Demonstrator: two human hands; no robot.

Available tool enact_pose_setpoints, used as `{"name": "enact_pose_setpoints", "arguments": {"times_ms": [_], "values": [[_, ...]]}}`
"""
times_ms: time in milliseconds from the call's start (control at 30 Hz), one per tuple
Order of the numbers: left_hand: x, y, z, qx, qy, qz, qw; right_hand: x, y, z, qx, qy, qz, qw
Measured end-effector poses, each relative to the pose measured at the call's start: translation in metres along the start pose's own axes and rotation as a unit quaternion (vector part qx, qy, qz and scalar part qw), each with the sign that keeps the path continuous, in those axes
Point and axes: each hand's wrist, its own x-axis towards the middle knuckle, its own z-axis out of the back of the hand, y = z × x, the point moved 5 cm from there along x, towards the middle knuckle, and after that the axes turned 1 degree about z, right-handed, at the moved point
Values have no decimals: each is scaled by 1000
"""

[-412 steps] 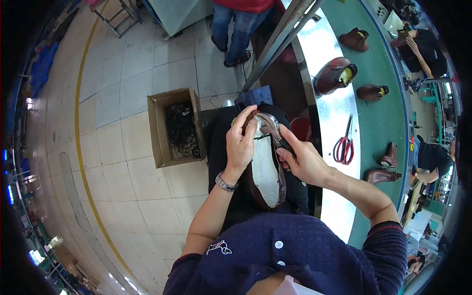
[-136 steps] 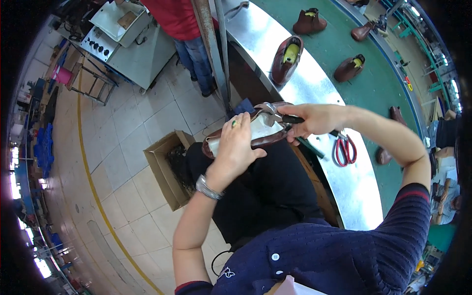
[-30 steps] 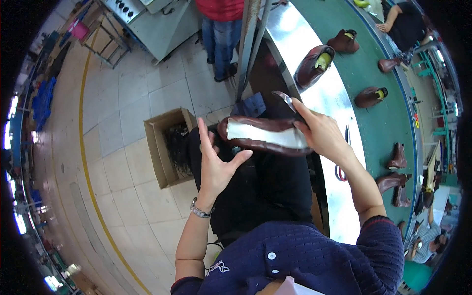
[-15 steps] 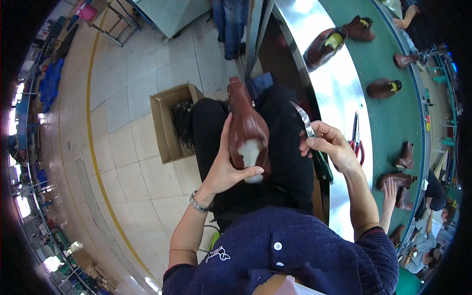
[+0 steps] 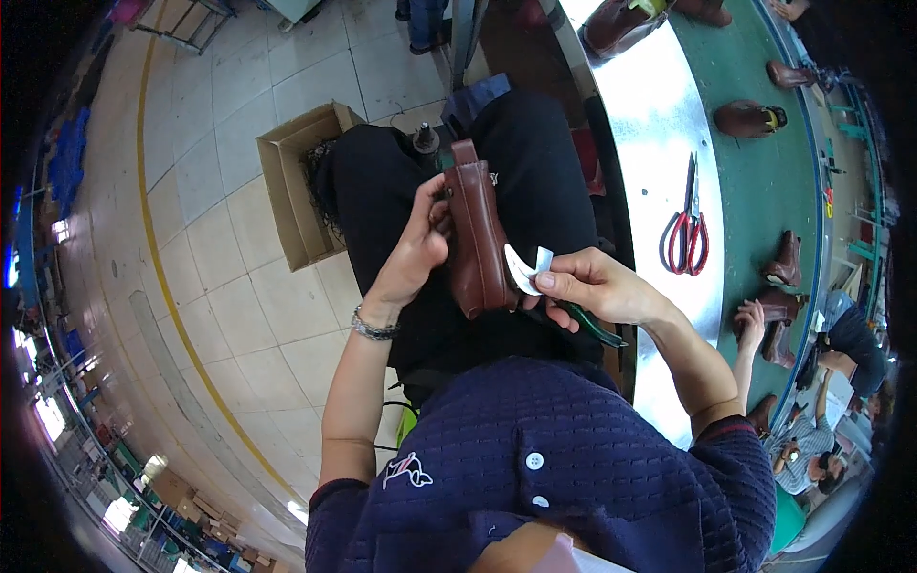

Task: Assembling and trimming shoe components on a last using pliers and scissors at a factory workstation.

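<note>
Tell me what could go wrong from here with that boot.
The curved metal head of the hand tool in the right hand is close beside the brown boot, so it might scratch the leather. The left hand is at the boot's left side; a loose hold could let it twist.

Standing person (image 5: pixel 427 19) cut off by top edge. Tool (image 5: pixel 600 329) partly hidden by right hand (image 5: pixel 597 286). Box (image 5: pixel 285 196) partly hidden behind knee (image 5: pixel 363 177).

- shirt (image 5: pixel 611 430): navy, short-sleeved, textured knit
- sleeves (image 5: pixel 737 477) — thin red stripe near hem
- buttons (image 5: pixel 535 461): two, white, round
- emblem (image 5: pixel 408 471): white outline — left chest
- trousers (image 5: pixel 540 181): black
- wristband (image 5: pixel 374 328): silver, left wrist
</note>
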Motion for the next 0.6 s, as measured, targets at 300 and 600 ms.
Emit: {"name": "enact_pose_setpoints", "arguments": {"times_ms": [300,600], "values": [[-4,-4,-34,23,-159,-12,987,-2,5,-10,-174,81,-42,981],[-9,-5,-30,12,-185,-15,983,3,44,-19,-436,67,36,897]]}}
